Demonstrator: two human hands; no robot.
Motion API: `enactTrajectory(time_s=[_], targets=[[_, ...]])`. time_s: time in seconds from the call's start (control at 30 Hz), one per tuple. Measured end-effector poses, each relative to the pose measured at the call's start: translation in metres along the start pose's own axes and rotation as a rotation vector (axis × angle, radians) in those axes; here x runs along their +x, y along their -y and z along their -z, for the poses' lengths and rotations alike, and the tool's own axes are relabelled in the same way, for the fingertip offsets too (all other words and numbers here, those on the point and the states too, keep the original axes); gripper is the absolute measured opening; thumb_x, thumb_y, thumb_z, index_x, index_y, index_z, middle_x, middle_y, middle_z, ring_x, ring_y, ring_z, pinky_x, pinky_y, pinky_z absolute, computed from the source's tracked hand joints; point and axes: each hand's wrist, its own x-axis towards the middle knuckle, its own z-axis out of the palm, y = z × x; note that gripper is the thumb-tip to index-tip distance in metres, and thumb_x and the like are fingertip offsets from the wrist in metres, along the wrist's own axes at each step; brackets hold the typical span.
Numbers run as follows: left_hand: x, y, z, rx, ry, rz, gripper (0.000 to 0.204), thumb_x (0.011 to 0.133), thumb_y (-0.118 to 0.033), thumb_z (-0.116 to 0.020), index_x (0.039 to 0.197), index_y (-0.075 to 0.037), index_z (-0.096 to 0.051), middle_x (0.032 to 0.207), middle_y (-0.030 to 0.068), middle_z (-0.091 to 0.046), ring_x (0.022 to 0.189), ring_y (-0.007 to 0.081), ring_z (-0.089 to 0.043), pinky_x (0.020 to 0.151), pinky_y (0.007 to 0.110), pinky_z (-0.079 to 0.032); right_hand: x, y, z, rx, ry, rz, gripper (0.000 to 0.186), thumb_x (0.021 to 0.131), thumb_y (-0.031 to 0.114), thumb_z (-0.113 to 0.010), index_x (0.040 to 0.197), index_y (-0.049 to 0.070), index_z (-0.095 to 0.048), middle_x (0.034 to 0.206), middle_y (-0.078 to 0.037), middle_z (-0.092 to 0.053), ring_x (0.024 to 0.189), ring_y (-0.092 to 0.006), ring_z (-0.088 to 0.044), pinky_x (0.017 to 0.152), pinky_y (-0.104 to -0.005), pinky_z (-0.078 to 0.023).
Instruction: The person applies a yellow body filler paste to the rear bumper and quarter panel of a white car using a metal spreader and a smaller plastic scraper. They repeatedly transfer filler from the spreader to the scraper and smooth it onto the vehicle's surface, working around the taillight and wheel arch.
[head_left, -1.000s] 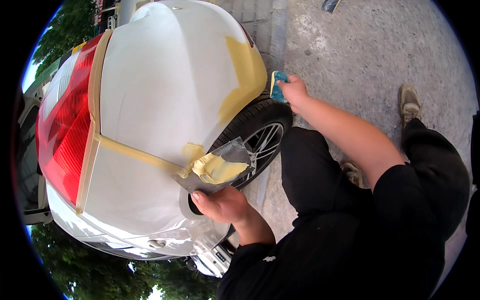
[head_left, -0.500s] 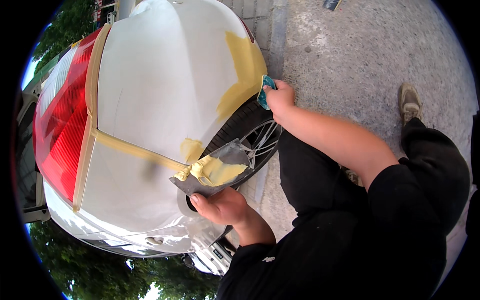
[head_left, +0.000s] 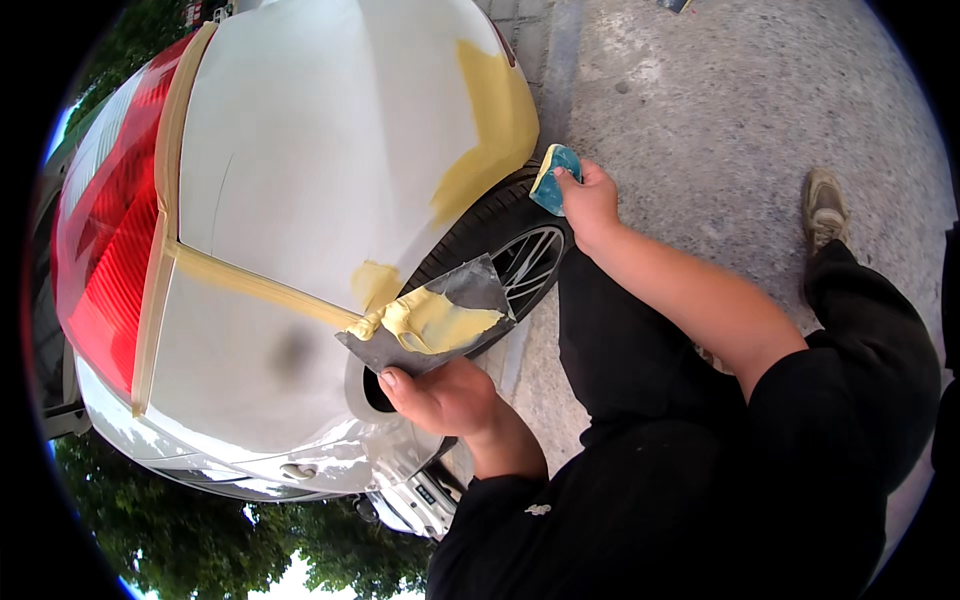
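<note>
Head view: left hand (head_left: pixel 445 395) is closed on the near edge of a dark board (head_left: pixel 432 322), thumb on top, fingers underneath. Its long axis runs from near left up to far right, the pointed corner toward the wheel (head_left: pixel 520 262). A heap of yellow filler (head_left: pixel 437 322) lies on its top face. The board sits in front of the car (head_left: pixel 300 200) body, just beside the wheel arch.

Right hand (head_left: pixel 590 200) pinches a small teal spreader (head_left: pixel 555 178) between thumb and fingertips, fingers curled tight. The spreader stands nearly upright, its yellow-smeared edge turned left toward the panel, close to the top of the tyre.

White bodywork fills the left and middle. A large filler patch (head_left: pixel 495 125) covers the panel over the arch, a smaller one (head_left: pixel 375 283) lies just left of the board. Tan tape (head_left: pixel 165 220) edges the red lamp (head_left: pixel 105 235) and runs across toward the board.

Rough grey pavement (head_left: pixel 730 110) spreads to the right. Black trousers (head_left: pixel 640 340) and a shoe (head_left: pixel 825 205) lie on it, the knee close beside the wheel. Trees (head_left: pixel 200 520) show at the bottom left.
</note>
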Motion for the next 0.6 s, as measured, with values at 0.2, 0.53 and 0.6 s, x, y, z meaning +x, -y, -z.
enactTrajectory(time_s=[0.2, 0.53, 0.6], targets=[[-0.001, 0.0, 0.003, 0.005, 0.019, -0.011, 0.048, 0.102, -0.033, -0.04, 0.132, 0.005, -0.049, 0.129, 0.0143, -0.058, 0.118, 0.0248, -0.055, 0.103, 0.041, -0.042, 0.024, 0.004, 0.0, -0.029, -0.008, -0.132, 0.02, 0.095, 0.009, -0.062, 0.111, -0.002, -0.065, 0.095, -0.009, -0.069, 0.08, -0.0153, -0.065, 0.071, -0.0317, -0.053], [-0.002, -0.002, 0.011, -0.009, -0.004, -0.004, 0.048, 0.103, -0.032, -0.04, 0.133, 0.005, -0.048, 0.13, 0.0147, -0.057, 0.119, 0.0254, -0.055, 0.104, 0.042, -0.041, -0.011, 0.004, -0.038, -0.057, 0.07, -0.026, 0.018, 0.095, 0.007, -0.062, 0.111, -0.001, -0.065, 0.096, -0.005, -0.069, 0.08, -0.0112, -0.064, 0.072, -0.0278, -0.052], [-0.004, 0.002, 0.01, -0.014, 0.001, 0.012, 0.049, 0.103, -0.032, -0.04, 0.134, 0.005, -0.047, 0.13, 0.0147, -0.057, 0.119, 0.0255, -0.055, 0.104, 0.042, -0.041, -0.023, -0.001, -0.036, -0.239, 0.194, 0.126, 0.018, 0.095, 0.005, -0.062, 0.111, 0.0, -0.066, 0.096, -0.004, -0.069, 0.084, -0.0104, -0.063, 0.077, -0.0267, -0.051]])
